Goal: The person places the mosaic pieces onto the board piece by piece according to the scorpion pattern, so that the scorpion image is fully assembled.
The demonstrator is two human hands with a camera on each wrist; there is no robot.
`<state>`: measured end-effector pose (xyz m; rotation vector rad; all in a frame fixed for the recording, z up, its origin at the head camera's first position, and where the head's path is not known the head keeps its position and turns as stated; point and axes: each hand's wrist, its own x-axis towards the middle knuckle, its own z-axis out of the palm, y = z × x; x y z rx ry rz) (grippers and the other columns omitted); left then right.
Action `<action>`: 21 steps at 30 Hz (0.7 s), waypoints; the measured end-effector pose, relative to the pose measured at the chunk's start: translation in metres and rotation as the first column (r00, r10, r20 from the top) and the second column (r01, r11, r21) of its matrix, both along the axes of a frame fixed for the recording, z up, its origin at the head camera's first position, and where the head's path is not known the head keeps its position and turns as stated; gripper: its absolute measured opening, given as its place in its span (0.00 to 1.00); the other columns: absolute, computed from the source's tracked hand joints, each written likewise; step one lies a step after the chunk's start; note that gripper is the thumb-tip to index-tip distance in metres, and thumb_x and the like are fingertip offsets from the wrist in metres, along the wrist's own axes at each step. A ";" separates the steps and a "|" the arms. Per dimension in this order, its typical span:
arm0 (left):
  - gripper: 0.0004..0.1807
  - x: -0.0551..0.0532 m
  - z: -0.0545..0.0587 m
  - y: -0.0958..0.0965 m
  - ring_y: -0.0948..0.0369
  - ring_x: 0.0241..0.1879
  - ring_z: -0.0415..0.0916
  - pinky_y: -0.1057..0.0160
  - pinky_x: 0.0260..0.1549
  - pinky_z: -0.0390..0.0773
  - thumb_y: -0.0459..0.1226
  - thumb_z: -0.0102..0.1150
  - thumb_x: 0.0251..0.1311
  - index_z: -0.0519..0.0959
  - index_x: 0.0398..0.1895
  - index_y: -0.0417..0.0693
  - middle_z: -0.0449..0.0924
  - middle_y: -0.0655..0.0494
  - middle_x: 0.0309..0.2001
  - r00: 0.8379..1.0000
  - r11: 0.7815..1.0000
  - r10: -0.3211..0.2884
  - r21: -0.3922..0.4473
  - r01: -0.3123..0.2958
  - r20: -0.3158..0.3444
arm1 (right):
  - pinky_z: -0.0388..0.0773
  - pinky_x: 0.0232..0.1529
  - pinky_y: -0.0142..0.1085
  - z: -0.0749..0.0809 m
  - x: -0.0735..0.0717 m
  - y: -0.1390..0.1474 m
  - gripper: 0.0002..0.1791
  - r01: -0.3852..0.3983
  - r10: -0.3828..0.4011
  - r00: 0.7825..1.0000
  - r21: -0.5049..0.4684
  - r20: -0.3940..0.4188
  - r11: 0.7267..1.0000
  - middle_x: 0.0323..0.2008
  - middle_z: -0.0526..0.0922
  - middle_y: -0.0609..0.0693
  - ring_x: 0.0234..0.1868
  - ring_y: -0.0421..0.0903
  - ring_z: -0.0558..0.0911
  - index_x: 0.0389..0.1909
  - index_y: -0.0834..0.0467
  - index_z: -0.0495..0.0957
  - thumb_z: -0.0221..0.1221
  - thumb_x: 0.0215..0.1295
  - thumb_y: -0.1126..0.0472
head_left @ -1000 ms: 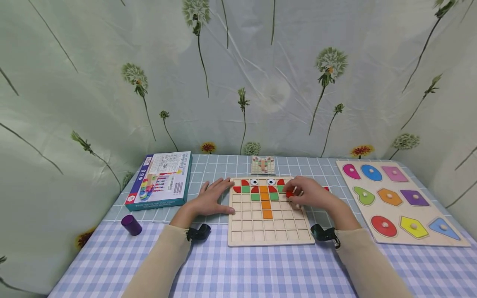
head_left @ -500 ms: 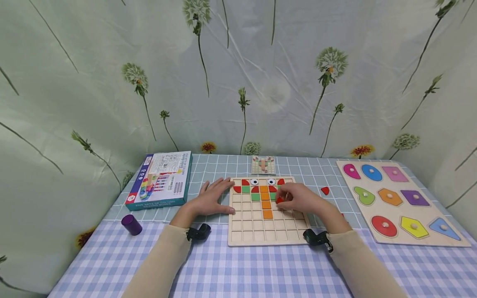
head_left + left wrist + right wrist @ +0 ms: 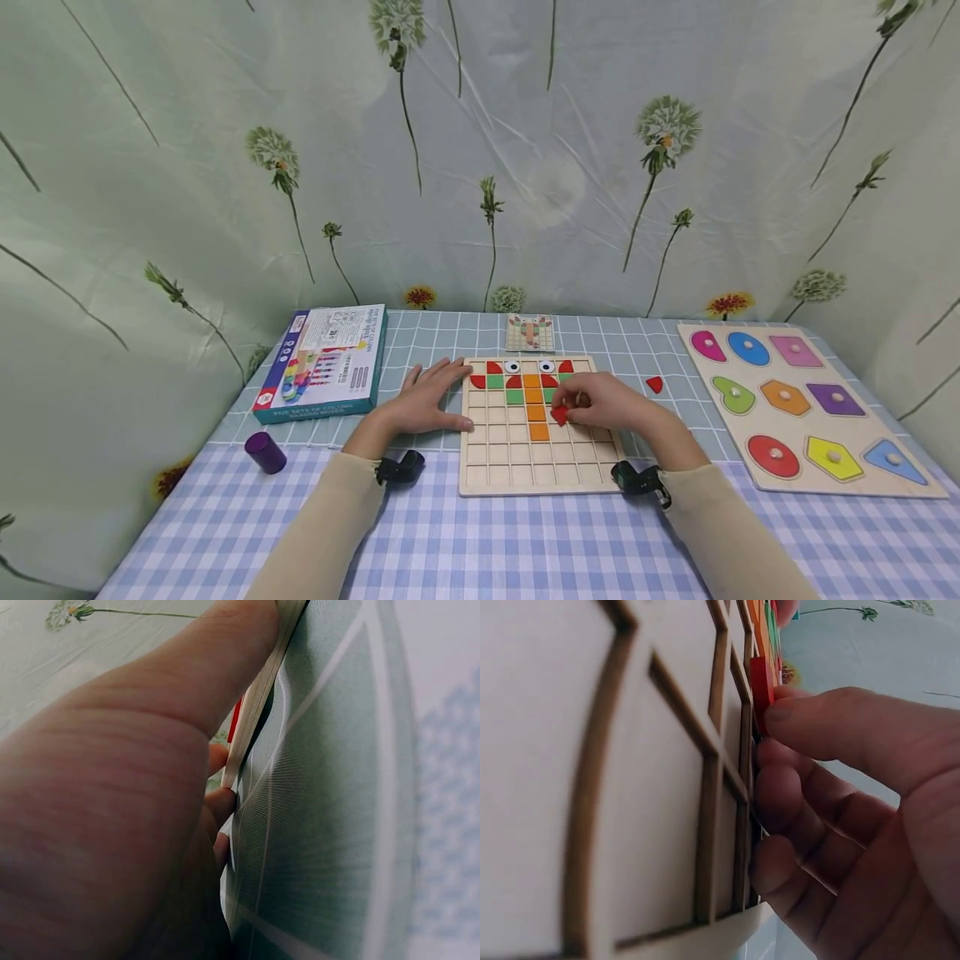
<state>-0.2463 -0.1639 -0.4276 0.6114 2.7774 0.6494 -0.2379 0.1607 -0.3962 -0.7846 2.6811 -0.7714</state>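
A wooden grid board (image 3: 495, 475) lies on the table, with orange squares (image 3: 536, 412) in a column and red, green and eye-printed tiles along its upper rows. My right hand (image 3: 611, 404) pinches a red tile (image 3: 559, 415) between thumb and fingers, close over the grid just right of the orange column. In the right wrist view this red tile (image 3: 761, 694) stands tilted against the grid bars, the thumb on its near face. My left hand (image 3: 423, 402) rests with spread fingers at the board's left edge; the left wrist view shows its thumb (image 3: 225, 660) along the board's side.
Behind the board lies a small pattern card (image 3: 529, 332). A loose red piece (image 3: 655, 384) is to the right, beyond it a knobbed shape puzzle (image 3: 765, 408). At left are a flat box (image 3: 322, 362) and a purple cylinder (image 3: 265, 453).
My right hand has moved left from the board's right side with the red tile, then slightly toward me. The loose red piece at right has come fully into view. The left hand stays put.
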 end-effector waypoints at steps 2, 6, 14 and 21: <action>0.53 0.000 0.000 0.000 0.51 0.82 0.36 0.36 0.76 0.30 0.63 0.67 0.52 0.56 0.79 0.58 0.46 0.56 0.82 1.000 1.000 0.002 -0.001 -0.002 0.002 | 0.73 0.36 0.32 0.000 0.000 -0.001 0.07 0.004 -0.004 1.000 0.009 -0.012 1.000 0.28 0.76 0.44 0.33 0.42 0.73 0.38 0.49 0.84 0.64 0.64 0.65; 0.53 0.001 0.001 0.000 0.51 0.82 0.36 0.36 0.76 0.30 0.64 0.67 0.52 0.56 0.79 0.58 0.46 0.56 0.82 1.000 1.000 0.002 0.000 -0.002 0.004 | 0.72 0.35 0.32 -0.001 0.000 -0.003 0.06 0.029 -0.029 0.999 0.023 -0.020 0.999 0.28 0.76 0.44 0.32 0.42 0.73 0.39 0.50 0.83 0.65 0.64 0.64; 0.53 0.001 0.002 0.000 0.51 0.82 0.36 0.36 0.76 0.30 0.63 0.68 0.52 0.56 0.79 0.58 0.46 0.56 0.82 1.000 1.000 -0.001 0.000 0.001 -0.003 | 0.72 0.35 0.33 -0.001 0.000 -0.007 0.04 0.047 -0.046 0.998 0.027 -0.037 0.999 0.26 0.76 0.44 0.32 0.42 0.73 0.38 0.51 0.82 0.66 0.63 0.62; 0.53 0.001 0.001 0.000 0.51 0.82 0.36 0.36 0.76 0.30 0.63 0.68 0.52 0.56 0.79 0.58 0.46 0.56 0.82 1.000 1.000 -0.002 0.008 0.002 0.000 | 0.72 0.36 0.32 -0.001 0.003 -0.010 0.05 0.045 -0.042 0.997 0.040 -0.068 0.998 0.26 0.77 0.42 0.32 0.41 0.73 0.37 0.49 0.83 0.67 0.62 0.61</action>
